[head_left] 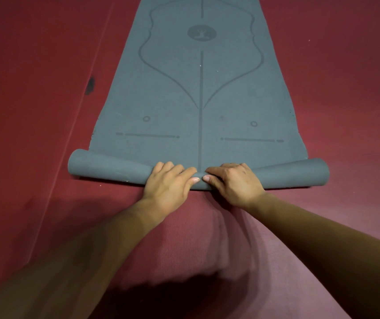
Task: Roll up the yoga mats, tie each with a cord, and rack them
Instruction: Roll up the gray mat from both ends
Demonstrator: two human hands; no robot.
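A blue-grey yoga mat with printed alignment lines lies flat on the red floor and stretches away from me. Its near end is curled into a short roll that spans the mat's width. My left hand and my right hand sit side by side on the middle of that roll, fingers curled over its top, thumbs almost touching. Both hands grip the rolled end. No cord shows in this view.
Red matting covers the floor all round, with a seam line running on the left and a dark mark beside it. A ribbed red mat lies under my forearms.
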